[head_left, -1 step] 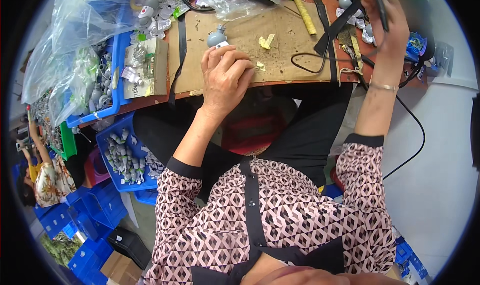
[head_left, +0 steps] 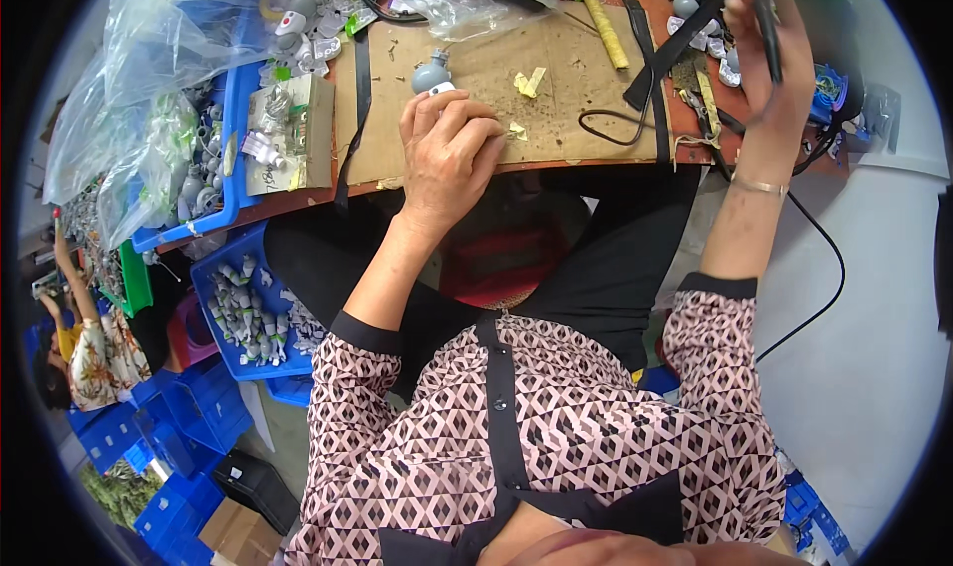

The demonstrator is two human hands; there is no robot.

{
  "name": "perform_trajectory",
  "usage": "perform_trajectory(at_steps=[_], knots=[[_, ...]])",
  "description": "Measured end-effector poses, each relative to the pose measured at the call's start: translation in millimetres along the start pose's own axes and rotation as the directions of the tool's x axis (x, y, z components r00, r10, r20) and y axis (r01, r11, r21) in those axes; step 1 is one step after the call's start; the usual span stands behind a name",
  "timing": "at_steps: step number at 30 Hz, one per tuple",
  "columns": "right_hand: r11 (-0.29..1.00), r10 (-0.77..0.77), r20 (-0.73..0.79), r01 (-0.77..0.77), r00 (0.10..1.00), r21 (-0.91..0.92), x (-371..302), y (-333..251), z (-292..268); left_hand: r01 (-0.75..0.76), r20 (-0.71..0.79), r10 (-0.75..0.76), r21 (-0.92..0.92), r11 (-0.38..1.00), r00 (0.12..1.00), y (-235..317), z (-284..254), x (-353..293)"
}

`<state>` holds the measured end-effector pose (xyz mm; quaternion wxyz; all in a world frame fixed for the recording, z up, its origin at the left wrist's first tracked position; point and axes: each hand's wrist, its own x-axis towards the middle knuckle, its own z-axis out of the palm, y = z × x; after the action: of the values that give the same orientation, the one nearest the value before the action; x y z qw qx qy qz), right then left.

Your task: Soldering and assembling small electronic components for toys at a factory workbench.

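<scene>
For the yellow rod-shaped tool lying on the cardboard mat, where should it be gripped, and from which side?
Grip the yellow rod-shaped tool across its narrow middle, coming from above. It lies flat and slanted on the brown cardboard mat, with both long sides seemingly clear, so fingers could likely close across its width.

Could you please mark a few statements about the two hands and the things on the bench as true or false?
1. The left hand rests on the brown cardboard mat. True.
2. The right hand lies flat and empty on the mat. False: it is raised at the far right, gripping a dark, slim tool.
3. A small grey figure stands just beyond the left hand. True.
4. The blue tray below the bench edge holds only screws. False: it holds small grey figures.
</scene>
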<state>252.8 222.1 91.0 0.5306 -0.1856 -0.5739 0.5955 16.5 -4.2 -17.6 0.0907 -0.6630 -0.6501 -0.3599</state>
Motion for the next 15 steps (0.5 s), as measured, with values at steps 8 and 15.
perform_trajectory(at_steps=[8, 15], knots=[[0.735, -0.534, 0.075, 0.506, 0.842, -0.452, -117, 29, 14, 0.000, -0.013, 0.000, 0.003, 1.000, 1.000, 2, 0, 0], [0.977, -0.119, -0.080, 0.102, 0.990, -0.189, -185, 35, 38, 0.008, -0.021, -0.008, 0.010, 1.000, 1.000, -1, 2, -2]])
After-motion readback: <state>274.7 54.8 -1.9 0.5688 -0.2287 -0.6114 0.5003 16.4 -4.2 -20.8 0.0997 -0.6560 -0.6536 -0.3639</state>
